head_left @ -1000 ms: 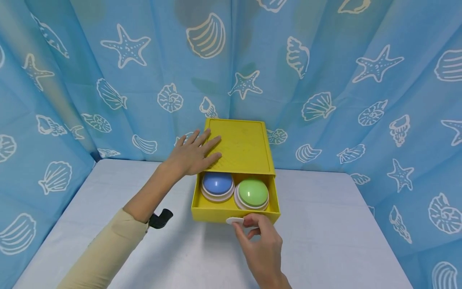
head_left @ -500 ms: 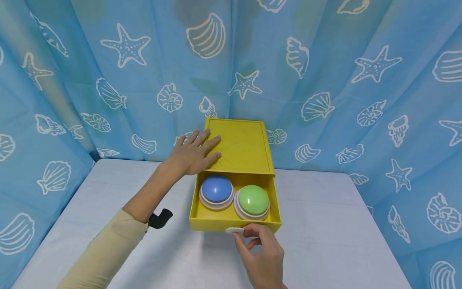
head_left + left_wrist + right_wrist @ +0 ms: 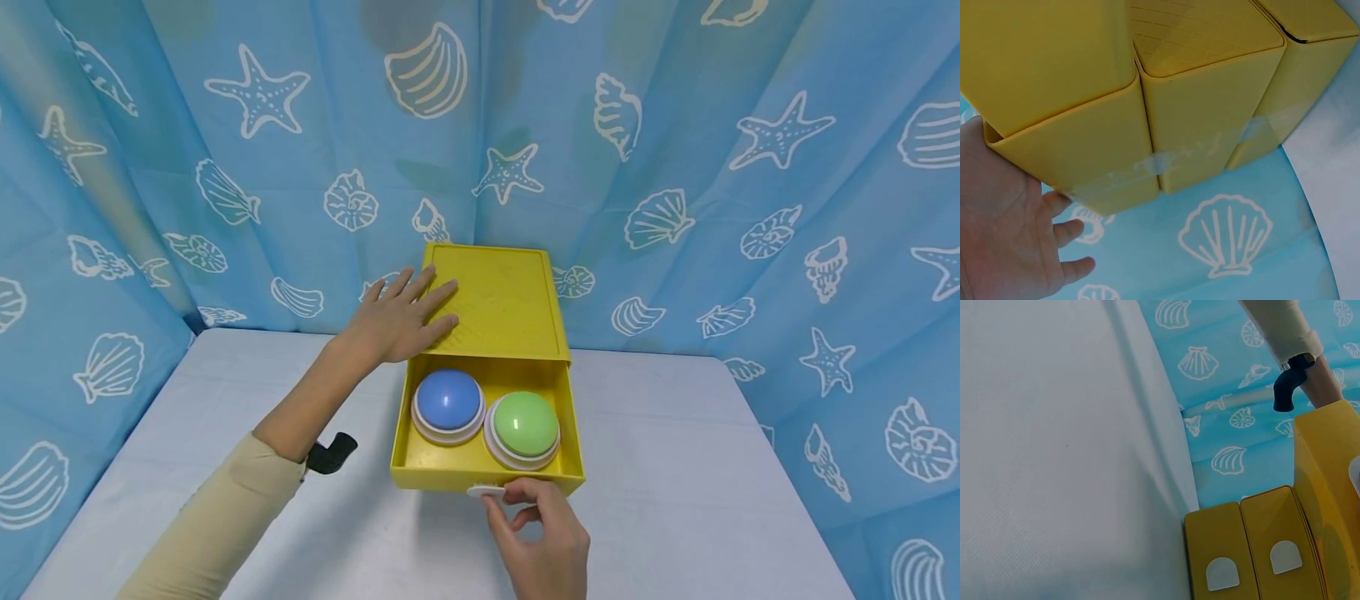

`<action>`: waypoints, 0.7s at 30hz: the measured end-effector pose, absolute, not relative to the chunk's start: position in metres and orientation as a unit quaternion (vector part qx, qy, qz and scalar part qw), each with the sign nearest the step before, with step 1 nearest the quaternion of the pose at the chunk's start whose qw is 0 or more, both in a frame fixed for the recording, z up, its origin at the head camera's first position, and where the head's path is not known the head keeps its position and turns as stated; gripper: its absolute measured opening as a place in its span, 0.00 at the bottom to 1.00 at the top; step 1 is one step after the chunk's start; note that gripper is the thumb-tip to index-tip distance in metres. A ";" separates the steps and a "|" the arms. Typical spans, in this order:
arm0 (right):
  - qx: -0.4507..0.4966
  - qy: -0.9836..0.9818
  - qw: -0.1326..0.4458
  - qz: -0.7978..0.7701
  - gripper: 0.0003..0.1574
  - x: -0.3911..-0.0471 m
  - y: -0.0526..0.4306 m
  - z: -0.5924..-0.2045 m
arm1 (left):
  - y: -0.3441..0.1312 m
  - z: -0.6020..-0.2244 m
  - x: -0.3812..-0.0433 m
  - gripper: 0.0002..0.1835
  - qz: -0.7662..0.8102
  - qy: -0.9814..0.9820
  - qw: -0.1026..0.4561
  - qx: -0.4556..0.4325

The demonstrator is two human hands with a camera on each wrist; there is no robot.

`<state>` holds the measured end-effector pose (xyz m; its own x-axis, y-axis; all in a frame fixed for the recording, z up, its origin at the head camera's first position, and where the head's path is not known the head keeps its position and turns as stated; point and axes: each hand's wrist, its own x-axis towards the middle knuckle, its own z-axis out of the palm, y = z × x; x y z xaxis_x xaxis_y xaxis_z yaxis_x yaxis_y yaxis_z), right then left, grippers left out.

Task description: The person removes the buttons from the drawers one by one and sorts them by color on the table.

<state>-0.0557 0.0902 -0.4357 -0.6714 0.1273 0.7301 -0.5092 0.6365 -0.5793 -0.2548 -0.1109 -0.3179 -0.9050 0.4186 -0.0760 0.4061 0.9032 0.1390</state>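
A yellow drawer unit [image 3: 498,300] stands at the back of the table, its top drawer [image 3: 427,480] pulled out towards me. Inside sit a blue dome-topped round button [image 3: 447,400] on the left and a green one [image 3: 525,423] on the right, both on white bases. My left hand [image 3: 393,325] rests on the unit's top left edge with fingers spread; in the left wrist view its fingers reach past the side. My right hand [image 3: 547,533] pinches the white drawer tab [image 3: 483,492] between thumb and forefinger. Only a sliver of that hand shows in the right wrist view.
Two lower drawers [image 3: 1213,534] with white tabs are closed under the pulled-out one. Clear tape [image 3: 1160,164] runs across the stacked units' side. A white cloth covers the table [image 3: 675,467]. Behind and beside it hangs a blue shell-print curtain [image 3: 562,108].
The top drawer has slid further out towards me, with my right hand moving back on its tab. More of both buttons shows. My left hand stays on the unit.
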 end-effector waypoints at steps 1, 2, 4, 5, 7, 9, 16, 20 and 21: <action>0.122 -0.815 0.389 0.411 0.26 -0.056 0.091 -0.436 | -0.111 -0.318 -0.255 0.35 0.060 0.974 0.052 0.212; 0.125 -0.815 0.385 0.415 0.26 -0.056 0.091 -0.437 | -0.111 -0.318 -0.255 0.35 0.061 0.974 0.052 0.213; 0.137 -0.814 0.376 0.422 0.26 -0.055 0.093 -0.436 | -0.111 -0.318 -0.255 0.35 0.062 0.974 0.052 0.214; 0.143 -0.814 0.367 0.426 0.26 -0.054 0.095 -0.435 | -0.112 -0.318 -0.255 0.35 0.063 0.973 0.053 0.214; 0.152 -0.819 0.342 0.435 0.26 -0.052 0.098 -0.431 | -0.112 -0.318 -0.255 0.35 0.064 0.973 0.052 0.215; 0.164 -0.826 0.312 0.439 0.26 -0.051 0.102 -0.425 | -0.112 -0.319 -0.255 0.35 0.066 0.973 0.052 0.215; 0.247 -0.836 0.243 0.425 0.27 -0.048 0.123 -0.403 | -0.113 -0.320 -0.255 0.36 0.068 0.974 0.053 0.212; 0.264 -0.822 0.238 0.445 0.27 -0.048 0.136 -0.392 | -0.113 -0.319 -0.255 0.36 0.067 0.973 0.053 0.214; 0.257 -0.820 0.233 0.455 0.28 -0.049 0.139 -0.388 | -0.112 -0.319 -0.255 0.36 0.067 0.973 0.053 0.214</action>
